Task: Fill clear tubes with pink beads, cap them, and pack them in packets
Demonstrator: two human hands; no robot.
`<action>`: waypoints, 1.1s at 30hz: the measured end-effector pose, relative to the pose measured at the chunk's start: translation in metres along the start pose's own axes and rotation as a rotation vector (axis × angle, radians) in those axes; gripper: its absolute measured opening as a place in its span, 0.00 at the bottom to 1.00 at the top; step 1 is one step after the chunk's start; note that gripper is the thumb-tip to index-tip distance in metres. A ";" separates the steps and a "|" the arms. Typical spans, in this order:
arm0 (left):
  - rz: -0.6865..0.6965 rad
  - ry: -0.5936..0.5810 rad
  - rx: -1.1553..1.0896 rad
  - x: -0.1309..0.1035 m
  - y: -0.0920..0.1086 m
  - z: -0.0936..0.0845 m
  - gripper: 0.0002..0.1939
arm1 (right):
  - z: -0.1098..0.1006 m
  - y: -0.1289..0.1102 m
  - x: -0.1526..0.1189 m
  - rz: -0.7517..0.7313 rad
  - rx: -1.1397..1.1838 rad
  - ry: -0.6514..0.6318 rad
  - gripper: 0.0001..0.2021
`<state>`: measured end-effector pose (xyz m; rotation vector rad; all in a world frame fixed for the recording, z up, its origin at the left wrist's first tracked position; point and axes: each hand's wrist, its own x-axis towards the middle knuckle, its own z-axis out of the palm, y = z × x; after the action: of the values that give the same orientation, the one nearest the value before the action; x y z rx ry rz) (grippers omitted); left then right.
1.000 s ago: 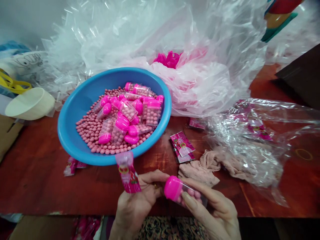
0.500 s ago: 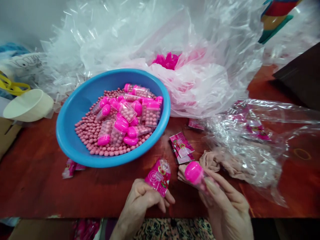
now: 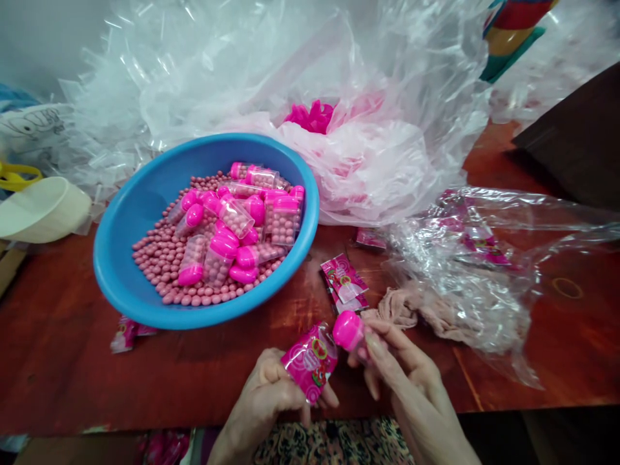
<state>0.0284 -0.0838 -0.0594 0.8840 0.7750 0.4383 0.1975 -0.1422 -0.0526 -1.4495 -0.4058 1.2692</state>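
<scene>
Between the fingers of my left hand (image 3: 271, 391) is a shiny pink printed wrapper (image 3: 310, 363), held above the table's front edge. My right hand (image 3: 407, 374) grips a small clear tube of candy by its body; its bright pink cap (image 3: 347, 329) points left, close beside the wrapper. My fingers hide much of the tube. Beyond my hands stands a blue basin (image 3: 208, 318) with loose pink candy balls (image 3: 162, 268) and several filled, pink-capped tubes (image 3: 235, 216) on top. Flat pink wrappers (image 3: 343, 279) lie on the table just past my right hand.
A crumpled beige cloth (image 3: 397, 307) and a clear plastic bag (image 3: 450, 271) with pink wrappers lie at the right. Behind the basin, a large bag (image 3: 368, 165) holds pink pieces. A white scoop (image 3: 46, 210) is at left, a dark box (image 3: 576, 139) at far right.
My right hand has brought the capped tube leftward, close to the wrapper in my left hand. The wrapper has turned to face me more. The whole view has shifted slightly.
</scene>
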 end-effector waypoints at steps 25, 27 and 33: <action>-0.071 0.433 -0.420 0.014 -0.002 0.002 0.05 | -0.003 0.008 -0.014 -0.119 -0.458 -0.279 0.09; -0.052 0.467 -0.426 0.016 -0.001 0.004 0.05 | -0.006 0.008 -0.013 -0.123 -0.475 -0.249 0.09; 0.005 0.539 -0.431 0.014 0.004 0.004 0.06 | -0.014 0.001 -0.005 -0.172 -0.235 -0.125 0.08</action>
<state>0.0401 -0.0751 -0.0606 0.3596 1.1146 0.8311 0.2067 -0.1533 -0.0542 -1.4981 -0.7682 1.2062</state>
